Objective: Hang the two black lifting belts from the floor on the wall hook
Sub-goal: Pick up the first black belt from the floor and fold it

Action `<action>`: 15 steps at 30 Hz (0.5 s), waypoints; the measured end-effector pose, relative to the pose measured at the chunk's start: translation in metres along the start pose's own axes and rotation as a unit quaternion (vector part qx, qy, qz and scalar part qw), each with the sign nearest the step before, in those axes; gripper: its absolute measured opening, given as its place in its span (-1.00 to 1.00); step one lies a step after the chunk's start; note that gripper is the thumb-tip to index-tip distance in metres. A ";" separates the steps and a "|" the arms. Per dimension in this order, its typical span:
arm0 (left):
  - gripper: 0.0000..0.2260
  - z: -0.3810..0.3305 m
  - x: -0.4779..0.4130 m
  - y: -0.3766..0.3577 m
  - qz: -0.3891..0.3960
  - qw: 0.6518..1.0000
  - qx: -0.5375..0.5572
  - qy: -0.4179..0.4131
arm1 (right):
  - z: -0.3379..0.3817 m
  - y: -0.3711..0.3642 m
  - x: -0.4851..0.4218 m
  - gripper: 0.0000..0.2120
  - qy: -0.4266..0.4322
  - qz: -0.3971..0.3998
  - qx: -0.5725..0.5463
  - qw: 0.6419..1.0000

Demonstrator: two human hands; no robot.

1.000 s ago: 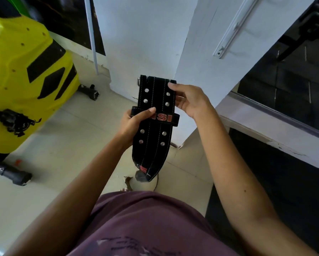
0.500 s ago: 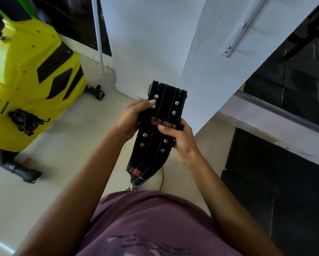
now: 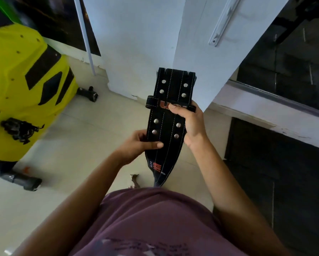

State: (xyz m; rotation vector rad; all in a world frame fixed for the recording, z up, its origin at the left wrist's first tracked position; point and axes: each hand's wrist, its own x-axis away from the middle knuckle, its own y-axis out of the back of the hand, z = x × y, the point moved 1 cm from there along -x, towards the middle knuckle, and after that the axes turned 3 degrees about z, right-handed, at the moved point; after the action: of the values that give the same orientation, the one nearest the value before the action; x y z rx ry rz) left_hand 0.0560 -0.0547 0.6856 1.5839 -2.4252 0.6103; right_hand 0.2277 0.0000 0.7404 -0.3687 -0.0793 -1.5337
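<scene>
A black lifting belt (image 3: pixel 170 115), folded, with silver rivets, white stitching and a red-lettered loop, is held upright in front of my chest. My left hand (image 3: pixel 138 145) grips its lower left edge, thumb across the front. My right hand (image 3: pixel 189 122) holds the right edge, thumb pressed on the red-lettered loop. The belt's tapered end hangs down toward my purple shirt. Whether it is one belt or two stacked I cannot tell. No wall hook is in view.
A yellow exercise machine (image 3: pixel 25 89) stands on the tiled floor at left, with its black base bar (image 3: pixel 21 181). A white pillar corner (image 3: pixel 155 34) rises just behind the belt. Black rubber flooring (image 3: pixel 277 182) lies beyond a white ledge (image 3: pixel 266 119) at right.
My left hand slid down from the belt's upper part to its lower left edge. My right hand shifted up onto the loop. The belt turned more upright.
</scene>
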 end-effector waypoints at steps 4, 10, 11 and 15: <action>-0.65 -0.013 -0.005 -0.005 -0.021 0.999 0.018 -0.036 | -0.012 0.007 0.009 -0.70 -0.023 0.002 0.003 1.000; -0.81 -0.072 -0.036 0.007 -0.094 0.993 0.055 -0.045 | -0.027 0.006 0.022 -0.70 -0.040 0.034 0.025 0.998; -0.78 -0.079 -0.041 0.009 -0.104 0.992 0.052 -0.045 | -0.027 0.004 0.026 -0.70 -0.041 0.036 0.029 0.998; -0.70 -0.087 -0.050 0.012 -0.100 0.992 0.042 -0.057 | -0.030 0.004 0.032 -0.68 -0.030 0.027 0.026 0.999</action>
State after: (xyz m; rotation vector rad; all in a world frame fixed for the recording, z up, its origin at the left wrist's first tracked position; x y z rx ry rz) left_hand 0.0599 0.0291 0.7427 1.9162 -2.3055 0.6093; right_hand 0.2275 -0.0390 0.7203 -0.3733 -0.1549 -1.4656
